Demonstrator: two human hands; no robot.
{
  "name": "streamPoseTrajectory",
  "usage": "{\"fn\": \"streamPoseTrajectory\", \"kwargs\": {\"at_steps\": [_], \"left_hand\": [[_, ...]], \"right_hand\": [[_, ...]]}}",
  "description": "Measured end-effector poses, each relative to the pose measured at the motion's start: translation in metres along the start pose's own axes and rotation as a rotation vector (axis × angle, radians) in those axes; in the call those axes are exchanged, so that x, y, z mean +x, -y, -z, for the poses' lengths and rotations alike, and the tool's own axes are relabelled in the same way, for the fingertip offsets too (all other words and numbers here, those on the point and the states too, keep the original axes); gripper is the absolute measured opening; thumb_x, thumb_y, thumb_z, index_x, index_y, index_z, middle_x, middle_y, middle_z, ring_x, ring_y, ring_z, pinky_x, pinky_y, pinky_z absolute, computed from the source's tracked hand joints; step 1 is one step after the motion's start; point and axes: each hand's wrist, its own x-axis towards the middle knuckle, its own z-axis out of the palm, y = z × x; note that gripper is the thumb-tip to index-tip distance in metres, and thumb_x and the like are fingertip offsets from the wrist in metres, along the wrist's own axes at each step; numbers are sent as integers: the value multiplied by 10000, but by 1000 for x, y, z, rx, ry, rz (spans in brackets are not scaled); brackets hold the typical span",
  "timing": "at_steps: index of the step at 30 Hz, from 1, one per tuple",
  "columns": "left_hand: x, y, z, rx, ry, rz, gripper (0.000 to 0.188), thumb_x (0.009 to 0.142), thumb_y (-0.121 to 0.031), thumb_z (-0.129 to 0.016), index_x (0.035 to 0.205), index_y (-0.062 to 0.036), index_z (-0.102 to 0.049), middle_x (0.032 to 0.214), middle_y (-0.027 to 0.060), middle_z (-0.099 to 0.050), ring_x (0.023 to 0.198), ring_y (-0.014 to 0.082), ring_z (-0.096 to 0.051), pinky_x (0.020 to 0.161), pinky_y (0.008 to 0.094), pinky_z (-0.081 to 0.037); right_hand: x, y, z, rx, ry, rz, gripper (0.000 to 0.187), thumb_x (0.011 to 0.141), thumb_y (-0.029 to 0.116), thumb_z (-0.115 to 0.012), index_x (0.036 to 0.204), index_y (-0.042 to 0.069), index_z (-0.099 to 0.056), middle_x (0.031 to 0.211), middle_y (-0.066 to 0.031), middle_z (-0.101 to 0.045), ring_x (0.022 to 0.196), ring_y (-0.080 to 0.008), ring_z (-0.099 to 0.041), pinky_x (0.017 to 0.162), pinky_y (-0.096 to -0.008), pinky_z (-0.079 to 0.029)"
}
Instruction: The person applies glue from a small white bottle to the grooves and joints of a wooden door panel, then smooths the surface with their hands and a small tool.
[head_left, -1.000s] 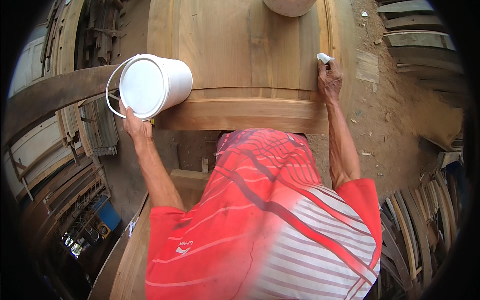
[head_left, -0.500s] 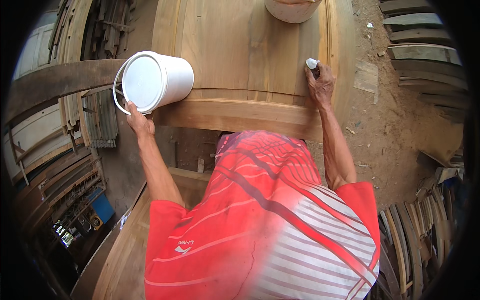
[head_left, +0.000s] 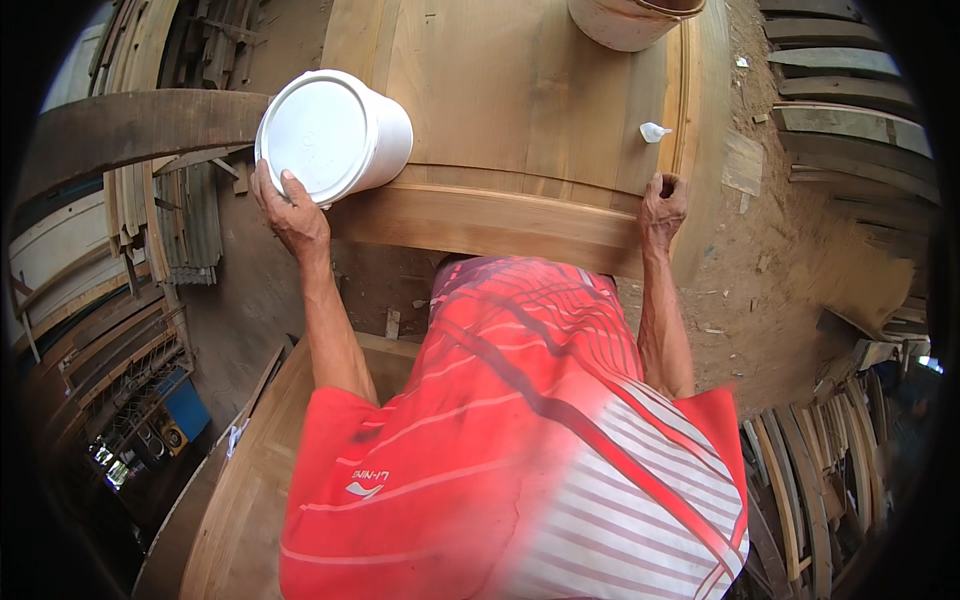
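Left fingers (head_left: 291, 186) are laid on white bucket (head_left: 337, 135), upper left, grip unclear — right fingers (head_left: 656, 184) curled in, seemingly empty.

Red short-sleeved shirt (head_left: 515, 440) with dark bands (head_left: 555, 404), 1 striped white panel (head_left: 625, 490).

Lidded bucket (head_left: 318, 135) seemingly on panel (head_left: 490, 90), left

Curved planks (head_left: 850, 122) ranked far right, dirt floor (head_left: 775, 310) alongside! Over left, corrugated sheets (head_left: 193, 235), blue panel (head_left: 187, 408) below; timber strips (head_left: 814, 500) lower right!
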Motion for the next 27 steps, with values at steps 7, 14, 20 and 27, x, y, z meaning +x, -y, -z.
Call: {"fn": "streamPoseTrajectory", "kwargs": {"at_steps": [7,14,20,27], "left_hand": [[12,-9,4,2,192,-96,774,957,-393,-698,1474,98,-397,1563,326,-333,1409,484,-400,1152,551,-367],[30,-16,30,21,440,-364,1255,606,-682,-881,1575,-74,-366,1621,287,-265,1490,528,-223,1192,651,-273],[48,-8,35,28,535,-421,1309,518,-598,-945,1601,-170,-348,1657,260,-190,1506,531,-169,1208,669,-239],[51,-9,26,-25,479,-491,1247,569,-584,-937,1594,-162,-365,1654,279,-186,1494,567,-153,1195,699,-225]], "right_hand": [[-31,95,-18,223,230,153,189,987,178,-687,1004,-10,-671,848,-92,-646,733,-169,-607,701,-327,-518],[-59,277,-79,451,622,470,366,970,170,-701,1290,17,-612,976,-153,-663,771,-242,-660,666,-365,-555],[-103,336,-108,334,624,417,631,930,256,-742,1406,-58,-471,1175,-269,-528,1008,-367,-606,848,-443,-547],[-97,353,-103,278,705,213,600,931,260,-737,1358,-99,-515,1142,-249,-529,947,-340,-621,838,-426,-554]]}}
